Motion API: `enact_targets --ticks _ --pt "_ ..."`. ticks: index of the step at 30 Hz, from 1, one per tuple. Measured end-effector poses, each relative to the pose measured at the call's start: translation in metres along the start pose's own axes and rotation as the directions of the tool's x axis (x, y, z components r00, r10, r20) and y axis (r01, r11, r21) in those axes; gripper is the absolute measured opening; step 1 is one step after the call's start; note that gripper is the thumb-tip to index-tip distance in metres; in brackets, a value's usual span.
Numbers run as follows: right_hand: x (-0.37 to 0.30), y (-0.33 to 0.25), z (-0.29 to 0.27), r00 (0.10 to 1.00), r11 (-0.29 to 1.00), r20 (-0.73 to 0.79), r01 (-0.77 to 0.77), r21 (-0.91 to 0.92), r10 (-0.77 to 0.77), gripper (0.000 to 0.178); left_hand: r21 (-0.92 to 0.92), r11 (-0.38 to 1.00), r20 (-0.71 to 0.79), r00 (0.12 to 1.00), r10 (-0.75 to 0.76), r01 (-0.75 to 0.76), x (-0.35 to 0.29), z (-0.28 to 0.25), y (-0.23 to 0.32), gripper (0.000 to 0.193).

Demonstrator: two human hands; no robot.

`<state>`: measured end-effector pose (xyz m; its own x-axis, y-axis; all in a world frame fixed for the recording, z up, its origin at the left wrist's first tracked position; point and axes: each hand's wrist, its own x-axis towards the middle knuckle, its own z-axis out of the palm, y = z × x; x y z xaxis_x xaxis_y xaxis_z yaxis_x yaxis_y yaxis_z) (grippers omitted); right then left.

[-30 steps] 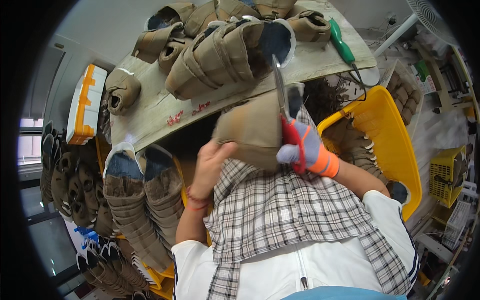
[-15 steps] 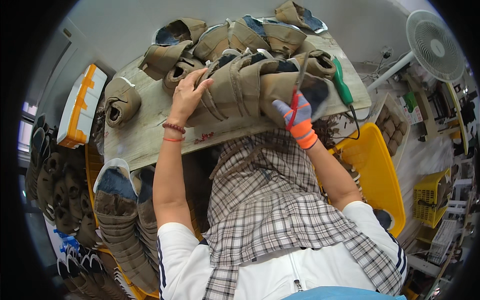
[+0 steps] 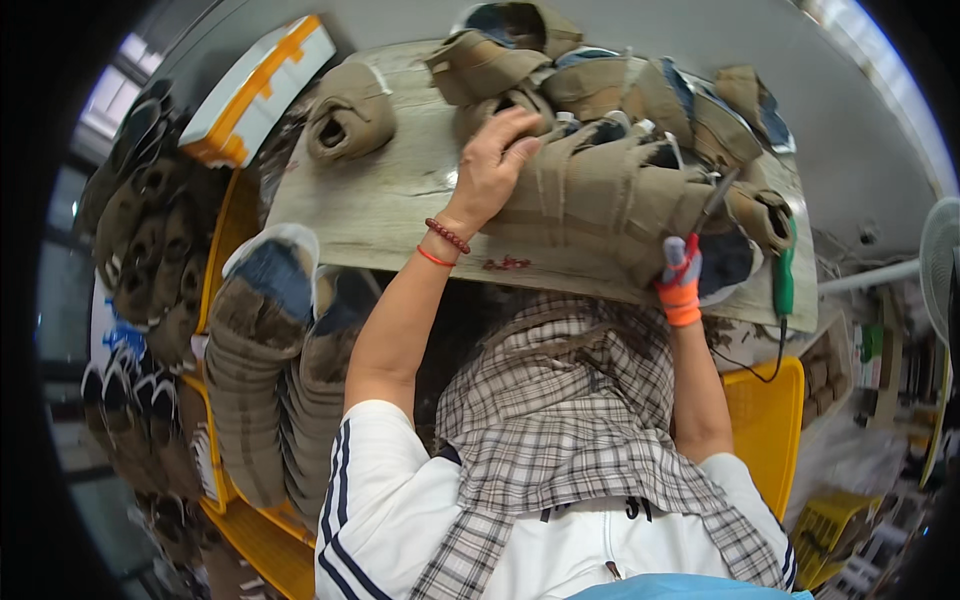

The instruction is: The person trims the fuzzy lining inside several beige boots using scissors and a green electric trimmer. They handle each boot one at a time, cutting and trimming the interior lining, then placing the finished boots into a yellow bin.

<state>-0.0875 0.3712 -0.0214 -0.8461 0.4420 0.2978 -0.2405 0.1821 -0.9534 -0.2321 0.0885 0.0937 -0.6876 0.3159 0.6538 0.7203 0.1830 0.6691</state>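
A row of khaki shoe uppers (image 3: 600,205), nested one in another, lies along the front of the table (image 3: 370,215). My left hand (image 3: 490,170) is bare, its fingers curved against the row's left end. In a grey and orange glove, my right hand (image 3: 680,270) rests at the right end, closed round scissors (image 3: 715,203) with red handles, their blades pointing up and right. Beside that hand an upper shows its dark blue lining (image 3: 728,265). How the gloved fingers press on the row is partly hidden.
More uppers (image 3: 640,92) are heaped behind the row, and a single one (image 3: 350,112) stands at the table's left. A corded green tool (image 3: 785,270) lies at the right edge. Long stacks of uppers (image 3: 250,390) and yellow bins (image 3: 765,415) flank me; a white fan (image 3: 942,270) stands right.
My view has turned, so the table sits further right and tilts down to the right. Both hands remain at the row's ends; the right hand has slid lower, scissors still in it.
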Motion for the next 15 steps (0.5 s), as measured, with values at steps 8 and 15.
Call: enact_targets --ticks 8,15 --pt "-0.024 0.019 -0.039 0.98 0.976 -0.083 0.169 -0.136 -0.182 0.04 0.806 0.349 -0.485 0.871 -0.077 0.479 -0.04 -0.144 -0.098 0.043" --pt "-0.05 -0.051 -0.031 0.999 0.993 -0.01 0.048 0.105 -0.048 0.052 0.771 0.598 -0.3 0.953 0.04 0.217 -0.007 -0.226 -0.12 0.021"
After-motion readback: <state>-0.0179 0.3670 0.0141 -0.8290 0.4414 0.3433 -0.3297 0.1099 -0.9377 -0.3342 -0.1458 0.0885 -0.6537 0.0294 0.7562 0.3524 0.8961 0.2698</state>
